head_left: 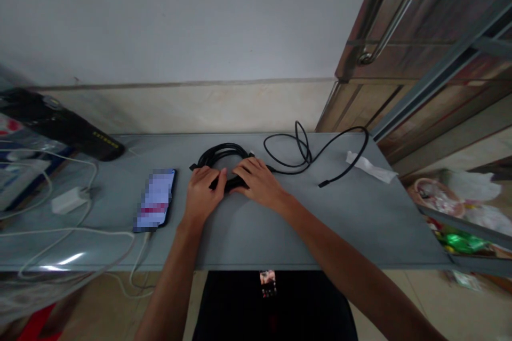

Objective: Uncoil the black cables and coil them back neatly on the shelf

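A thick black cable (224, 148) lies coiled in a ring on the grey tabletop, with a connector end poking out at its left. My left hand (205, 192) closes on the near left side of this coil, thumb pointing inward. Fingers of my right hand (258, 178) are bent over its near right side. Between the two hands the bundled strands show as a dark band, and the exact finger contact is partly hidden. A thinner black cord (306, 154) runs in loose loops to the right, ending in a small plug (323, 184) on the table.
Left of my hands lies a phone (156, 200) on a white charging cable, near a white adapter (70, 201). A black bottle-like object (72, 128) leans at the far left. White crumpled paper (372, 168) lies at the right. A wall (200, 106) borders the back edge.
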`<state>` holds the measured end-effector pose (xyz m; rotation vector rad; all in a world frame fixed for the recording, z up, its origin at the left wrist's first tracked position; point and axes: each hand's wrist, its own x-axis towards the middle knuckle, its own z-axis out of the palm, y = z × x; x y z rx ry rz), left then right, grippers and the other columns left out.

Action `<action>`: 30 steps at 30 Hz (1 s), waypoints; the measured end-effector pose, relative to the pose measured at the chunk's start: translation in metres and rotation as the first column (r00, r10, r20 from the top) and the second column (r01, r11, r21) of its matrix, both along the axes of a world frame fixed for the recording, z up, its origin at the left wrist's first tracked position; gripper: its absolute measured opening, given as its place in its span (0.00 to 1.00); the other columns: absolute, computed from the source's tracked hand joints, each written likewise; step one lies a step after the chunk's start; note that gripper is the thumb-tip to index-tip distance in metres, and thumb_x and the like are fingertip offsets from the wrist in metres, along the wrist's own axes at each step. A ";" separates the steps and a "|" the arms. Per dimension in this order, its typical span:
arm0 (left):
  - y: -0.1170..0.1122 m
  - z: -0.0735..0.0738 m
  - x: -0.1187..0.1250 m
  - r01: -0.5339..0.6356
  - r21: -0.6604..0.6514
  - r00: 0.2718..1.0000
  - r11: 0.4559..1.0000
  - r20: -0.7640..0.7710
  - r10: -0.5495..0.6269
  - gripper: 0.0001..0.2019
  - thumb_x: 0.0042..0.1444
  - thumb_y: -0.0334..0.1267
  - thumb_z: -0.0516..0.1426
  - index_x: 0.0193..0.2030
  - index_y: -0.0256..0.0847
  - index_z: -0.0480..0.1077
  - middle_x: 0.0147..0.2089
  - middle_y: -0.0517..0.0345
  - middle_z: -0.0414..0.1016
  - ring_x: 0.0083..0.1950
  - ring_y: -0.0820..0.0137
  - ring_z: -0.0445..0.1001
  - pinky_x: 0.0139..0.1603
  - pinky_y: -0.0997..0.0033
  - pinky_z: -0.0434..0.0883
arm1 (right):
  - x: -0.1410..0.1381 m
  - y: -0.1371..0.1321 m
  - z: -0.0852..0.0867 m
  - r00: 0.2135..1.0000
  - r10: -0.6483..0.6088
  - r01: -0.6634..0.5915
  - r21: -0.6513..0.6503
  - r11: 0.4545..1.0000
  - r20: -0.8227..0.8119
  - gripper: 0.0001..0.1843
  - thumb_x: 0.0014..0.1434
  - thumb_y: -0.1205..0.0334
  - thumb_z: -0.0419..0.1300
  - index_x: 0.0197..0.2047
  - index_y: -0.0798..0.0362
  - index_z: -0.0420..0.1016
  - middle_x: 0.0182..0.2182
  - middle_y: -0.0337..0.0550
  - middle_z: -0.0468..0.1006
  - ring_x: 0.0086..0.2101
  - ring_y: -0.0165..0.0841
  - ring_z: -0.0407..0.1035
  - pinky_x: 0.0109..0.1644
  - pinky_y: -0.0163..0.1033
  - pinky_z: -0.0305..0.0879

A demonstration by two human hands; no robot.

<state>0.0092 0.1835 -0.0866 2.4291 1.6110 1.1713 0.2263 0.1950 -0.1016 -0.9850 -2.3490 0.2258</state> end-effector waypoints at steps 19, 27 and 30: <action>-0.013 0.009 -0.004 -0.204 0.157 0.942 0.966 0.300 0.150 0.15 0.81 0.46 0.49 0.50 0.44 0.75 0.50 0.43 0.82 0.58 0.51 0.77 0.66 0.47 0.70 | 0.005 -0.004 0.014 0.832 -0.178 0.229 0.032 0.973 -0.526 0.08 0.79 0.57 0.57 0.57 0.49 0.72 0.52 0.53 0.78 0.55 0.44 0.74 0.66 0.52 0.72; -0.009 0.003 -0.008 -0.243 0.213 0.941 0.946 0.290 0.176 0.17 0.82 0.45 0.46 0.48 0.44 0.73 0.46 0.45 0.81 0.54 0.54 0.78 0.60 0.50 0.73 | 0.057 -0.059 0.059 0.764 -0.200 0.467 0.311 0.828 -0.613 0.11 0.75 0.62 0.64 0.59 0.46 0.74 0.53 0.50 0.77 0.55 0.45 0.74 0.64 0.58 0.74; -0.010 0.004 -0.008 -0.226 0.200 0.939 0.953 0.306 0.158 0.17 0.83 0.46 0.46 0.47 0.46 0.73 0.46 0.47 0.81 0.53 0.56 0.79 0.60 0.51 0.73 | 0.108 -0.107 0.052 0.616 -0.441 0.740 0.287 0.608 -0.653 0.17 0.72 0.56 0.68 0.61 0.48 0.75 0.56 0.54 0.76 0.61 0.51 0.70 0.70 0.66 0.68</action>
